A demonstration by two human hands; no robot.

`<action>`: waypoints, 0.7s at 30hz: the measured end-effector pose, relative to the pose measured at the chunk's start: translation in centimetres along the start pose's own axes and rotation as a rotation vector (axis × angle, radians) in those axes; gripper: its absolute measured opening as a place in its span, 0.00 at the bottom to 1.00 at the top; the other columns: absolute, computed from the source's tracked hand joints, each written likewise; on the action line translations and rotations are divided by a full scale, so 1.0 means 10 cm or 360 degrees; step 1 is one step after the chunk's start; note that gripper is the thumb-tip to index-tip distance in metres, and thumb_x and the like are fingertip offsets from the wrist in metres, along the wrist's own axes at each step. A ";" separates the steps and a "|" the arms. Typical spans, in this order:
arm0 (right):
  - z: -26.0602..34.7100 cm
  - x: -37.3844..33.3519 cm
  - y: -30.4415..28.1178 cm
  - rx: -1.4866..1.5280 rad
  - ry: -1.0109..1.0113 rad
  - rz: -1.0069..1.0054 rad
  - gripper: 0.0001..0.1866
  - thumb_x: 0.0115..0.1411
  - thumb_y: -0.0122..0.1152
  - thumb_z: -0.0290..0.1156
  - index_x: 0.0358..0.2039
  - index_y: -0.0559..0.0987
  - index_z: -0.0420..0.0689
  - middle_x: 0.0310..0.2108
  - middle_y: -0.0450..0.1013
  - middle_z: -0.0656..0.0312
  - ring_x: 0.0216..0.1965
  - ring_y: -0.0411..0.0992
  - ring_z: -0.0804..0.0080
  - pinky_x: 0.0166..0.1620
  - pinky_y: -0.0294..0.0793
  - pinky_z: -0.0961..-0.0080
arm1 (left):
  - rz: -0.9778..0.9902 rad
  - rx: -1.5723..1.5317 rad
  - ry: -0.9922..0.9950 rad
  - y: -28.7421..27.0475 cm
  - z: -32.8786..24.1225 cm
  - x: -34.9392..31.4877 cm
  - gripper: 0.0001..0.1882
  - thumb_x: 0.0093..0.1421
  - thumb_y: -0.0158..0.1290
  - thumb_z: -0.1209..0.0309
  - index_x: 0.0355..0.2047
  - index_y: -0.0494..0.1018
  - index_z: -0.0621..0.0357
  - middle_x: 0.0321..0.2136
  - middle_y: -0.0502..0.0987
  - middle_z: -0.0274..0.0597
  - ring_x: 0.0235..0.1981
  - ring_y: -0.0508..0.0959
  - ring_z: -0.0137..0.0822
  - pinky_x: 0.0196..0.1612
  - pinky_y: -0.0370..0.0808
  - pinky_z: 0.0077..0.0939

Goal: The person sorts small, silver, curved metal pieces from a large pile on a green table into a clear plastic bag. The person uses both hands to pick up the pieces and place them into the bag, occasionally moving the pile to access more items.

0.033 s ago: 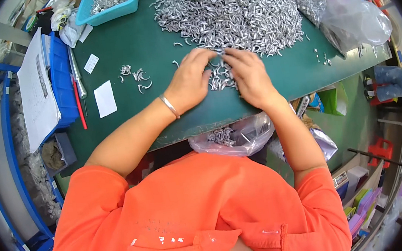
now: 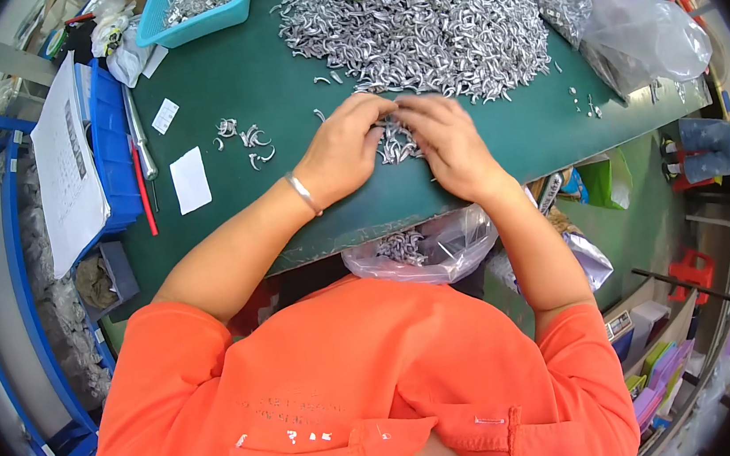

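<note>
- the left hand (image 2: 341, 153) and right hand (image 2: 452, 143) now meet at the fingertips; a moment earlier a narrow gap showed between them.
- both hands are curved with the palms apart, and i cannot tell whether a piece is pinched where the fingertips meet (the fingers hide that spot).
- the small group of curved silver pieces (image 2: 397, 144) lies on the green table (image 2: 236, 228), between the hands; less of it shows now, as the right hand's fingers reach further across it.
- to my eye, that closing means the handwork is centred on these few pieces, not on the whole supply.
- the big silver heap (image 2: 415, 27) spreads just beyond the fingertips and looks much the same as before.
- a few loose pieces (image 2: 258, 139) sit well to the left, unmoved.
- the clear plastic bag (image 2: 465, 249) below the table edge, with similar-looking pieces inside, also stays put, touched by neither hand.
</note>
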State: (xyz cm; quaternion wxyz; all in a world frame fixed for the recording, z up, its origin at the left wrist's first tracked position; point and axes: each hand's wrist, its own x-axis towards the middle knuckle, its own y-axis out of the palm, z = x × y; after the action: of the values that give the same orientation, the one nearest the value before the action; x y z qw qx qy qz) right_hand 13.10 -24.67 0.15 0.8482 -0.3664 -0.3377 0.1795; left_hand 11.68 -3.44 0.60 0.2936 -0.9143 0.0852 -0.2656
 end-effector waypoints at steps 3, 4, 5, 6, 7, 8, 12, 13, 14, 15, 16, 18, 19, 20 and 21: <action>0.07 -0.17 -0.17 0.0042 -0.0026 -0.0017 0.19 0.57 0.57 0.18 0.50 0.79 0.41 0.54 0.75 0.54 0.53 0.71 0.47 0.57 0.70 0.58 | 0.0204 0.0029 0.0149 -0.29 -0.16 -0.17 0.12 0.57 0.56 0.84 0.42 0.76 0.63 0.42 0.78 0.51 0.45 0.79 0.50 0.50 0.77 0.37; 0.09 -0.30 -0.27 -0.0113 -0.0030 -0.0157 0.18 0.56 0.58 0.17 0.47 0.80 0.40 0.51 0.77 0.53 0.53 0.71 0.48 0.56 0.71 0.58 | 0.0327 0.0024 0.0202 -0.41 -0.24 -0.26 0.11 0.57 0.56 0.83 0.41 0.77 0.63 0.41 0.79 0.51 0.43 0.80 0.50 0.49 0.78 0.36; 0.17 -0.44 -0.37 -0.0096 -0.0061 -0.0210 0.15 0.56 0.59 0.19 0.45 0.80 0.39 0.48 0.78 0.53 0.48 0.74 0.49 0.53 0.74 0.58 | 0.0617 -0.0129 0.0207 -0.51 -0.32 -0.35 0.09 0.56 0.57 0.83 0.38 0.78 0.63 0.38 0.79 0.50 0.39 0.81 0.50 0.44 0.80 0.36; 0.23 -0.58 -0.39 0.0077 -0.0149 -0.0038 0.14 0.56 0.61 0.21 0.44 0.80 0.38 0.46 0.78 0.53 0.45 0.76 0.48 0.51 0.75 0.58 | 0.0929 -0.0254 0.0163 -0.56 -0.33 -0.53 0.12 0.56 0.57 0.82 0.41 0.77 0.62 0.40 0.79 0.49 0.38 0.81 0.51 0.43 0.81 0.36; 0.31 -0.73 -0.38 0.0254 -0.0232 0.0142 0.14 0.56 0.62 0.23 0.44 0.80 0.37 0.44 0.79 0.52 0.42 0.77 0.48 0.48 0.76 0.58 | 0.1225 -0.0202 0.0005 -0.61 -0.48 -0.63 0.14 0.57 0.56 0.80 0.46 0.75 0.63 0.44 0.79 0.50 0.41 0.81 0.50 0.44 0.81 0.36; 0.46 -0.83 -0.41 0.0330 -0.0104 0.0479 0.14 0.57 0.63 0.27 0.44 0.80 0.36 0.43 0.79 0.52 0.41 0.77 0.48 0.46 0.77 0.58 | 0.1264 -0.0179 0.0044 -0.56 -0.52 -0.76 0.15 0.59 0.55 0.78 0.47 0.74 0.65 0.50 0.76 0.52 0.44 0.81 0.51 0.46 0.81 0.36; 0.51 -1.08 -0.60 0.0124 0.0298 0.1372 0.15 0.60 0.65 0.41 0.33 0.81 0.40 0.30 0.79 0.50 0.35 0.78 0.48 0.38 0.77 0.55 | 0.1653 -0.0075 -0.0007 -0.30 -0.54 -0.92 0.16 0.61 0.52 0.73 0.47 0.73 0.69 0.64 0.64 0.63 0.51 0.79 0.57 0.52 0.78 0.41; 0.47 -1.11 -0.65 0.0037 0.0385 0.1547 0.15 0.61 0.65 0.42 0.30 0.81 0.42 0.28 0.79 0.50 0.33 0.78 0.48 0.36 0.76 0.55 | 0.1579 -0.0034 0.0016 -0.22 -0.52 -0.97 0.16 0.61 0.51 0.72 0.47 0.73 0.70 0.64 0.63 0.66 0.51 0.78 0.59 0.53 0.78 0.43; 0.52 -0.98 -0.77 0.0107 0.0395 0.1525 0.15 0.61 0.64 0.42 0.26 0.80 0.43 0.23 0.77 0.50 0.30 0.78 0.47 0.34 0.75 0.53 | 0.1497 0.0027 0.0015 -0.14 -0.50 -1.04 0.16 0.61 0.51 0.71 0.46 0.73 0.70 0.63 0.63 0.69 0.51 0.78 0.61 0.54 0.77 0.45; 0.56 -0.78 -0.90 0.0135 0.0335 0.1705 0.14 0.61 0.63 0.41 0.27 0.81 0.43 0.23 0.77 0.50 0.30 0.78 0.47 0.34 0.75 0.54 | 0.1414 0.0089 0.0013 -0.11 -0.49 -1.09 0.17 0.61 0.51 0.70 0.46 0.73 0.70 0.63 0.62 0.72 0.50 0.78 0.64 0.55 0.76 0.47; 0.59 -0.64 -1.00 0.0283 0.0313 0.1622 0.12 0.61 0.63 0.38 0.29 0.81 0.42 0.25 0.78 0.50 0.31 0.78 0.48 0.35 0.75 0.55 | 0.1508 -0.0006 -0.0105 -0.17 -0.54 -1.02 0.17 0.59 0.54 0.67 0.44 0.74 0.70 0.65 0.58 0.75 0.55 0.74 0.66 0.58 0.72 0.49; 0.54 -0.52 -0.93 0.0409 0.0185 0.1060 0.08 0.61 0.64 0.33 0.33 0.82 0.41 0.28 0.77 0.52 0.33 0.76 0.50 0.37 0.75 0.58 | 0.1277 -0.0089 -0.0022 -0.22 -0.51 -1.09 0.17 0.58 0.56 0.66 0.41 0.73 0.69 0.66 0.57 0.76 0.56 0.74 0.67 0.58 0.72 0.50; 0.53 -0.50 -0.78 0.0373 0.0086 0.0591 0.07 0.60 0.64 0.30 0.36 0.82 0.41 0.30 0.76 0.53 0.35 0.75 0.51 0.39 0.75 0.60 | 0.1169 -0.0146 0.0022 -0.23 -0.51 -1.13 0.17 0.58 0.56 0.65 0.40 0.73 0.69 0.66 0.57 0.76 0.56 0.73 0.67 0.58 0.72 0.50; 0.51 -0.42 -0.64 0.0079 0.0098 0.0419 0.07 0.58 0.65 0.25 0.38 0.82 0.41 0.33 0.73 0.55 0.37 0.72 0.54 0.41 0.74 0.61 | 0.1107 -0.0094 0.0044 -0.25 -0.53 -1.15 0.15 0.57 0.57 0.67 0.39 0.74 0.68 0.66 0.58 0.74 0.55 0.75 0.66 0.54 0.76 0.48; 0.46 -0.34 -0.45 0.0031 0.0130 0.0256 0.07 0.57 0.66 0.25 0.37 0.82 0.41 0.32 0.73 0.56 0.37 0.72 0.54 0.41 0.74 0.61 | 0.1134 -0.0132 0.0019 -0.27 -0.53 -1.12 0.13 0.56 0.58 0.70 0.37 0.74 0.68 0.65 0.60 0.72 0.55 0.76 0.64 0.53 0.77 0.46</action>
State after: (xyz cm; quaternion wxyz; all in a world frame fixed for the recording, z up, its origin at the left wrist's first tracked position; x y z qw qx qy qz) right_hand 7.65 -27.26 4.33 0.8477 -0.3911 -0.2705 0.2352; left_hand -0.63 -0.39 0.89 0.3300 -0.8367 0.4112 -0.1482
